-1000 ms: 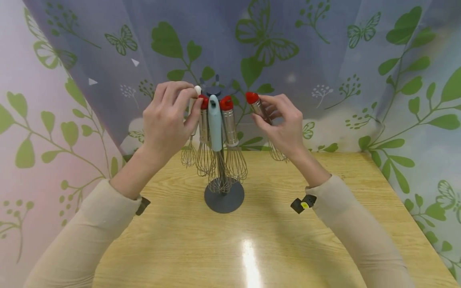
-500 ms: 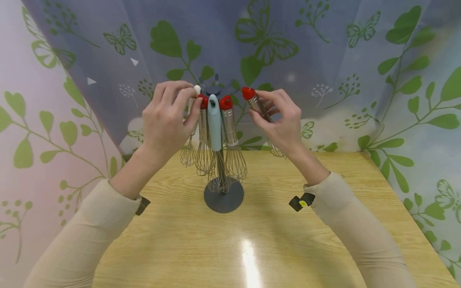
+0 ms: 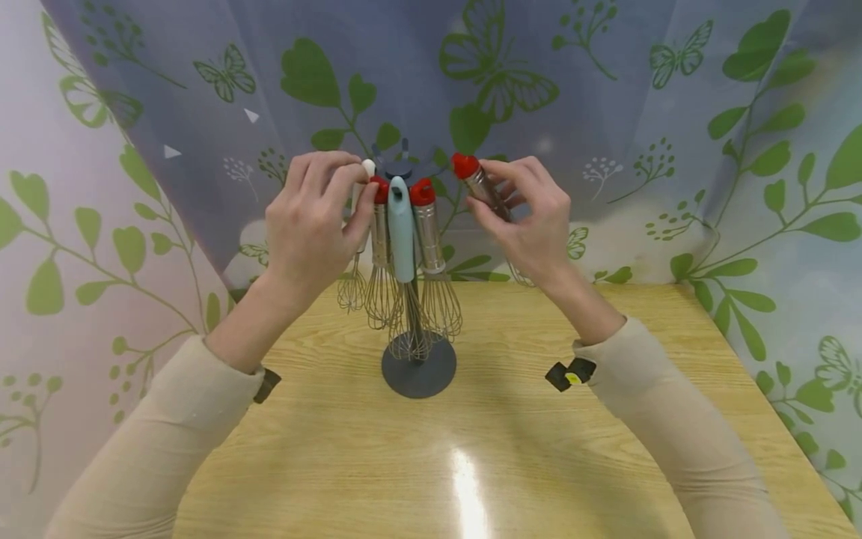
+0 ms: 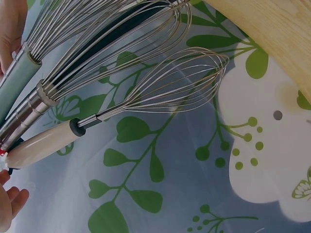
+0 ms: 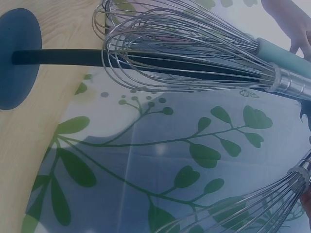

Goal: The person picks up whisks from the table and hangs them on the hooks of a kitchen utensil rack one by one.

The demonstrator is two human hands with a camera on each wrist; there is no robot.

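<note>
In the head view, my left hand (image 3: 313, 209) is at the left of a dark whisk stand (image 3: 419, 374), thumb and index finger pinching the top of a small cream-handled whisk (image 4: 46, 144). Beside it hang a red-capped metal-handled whisk (image 3: 380, 236), a light blue whisk (image 3: 402, 239) and another red-capped whisk (image 3: 429, 232). To the right of the stand, my right hand (image 3: 535, 217) grips a third red-capped metal whisk (image 3: 485, 189) by its handle. That whisk is tilted, cap toward the stand, and its wires are partly hidden behind the hand.
The stand's round base rests on a wooden table (image 3: 323, 449). Empty hooks (image 3: 406, 147) show at the stand's top rear. Close behind the table hangs a curtain (image 3: 586, 112) printed with leaves and butterflies, and a similar sheet (image 3: 67, 247) covers the left side.
The red-capped whisk in my right hand has risen slightly, its cap moving up and a little left. My left hand and the hanging whisks stay in place.
</note>
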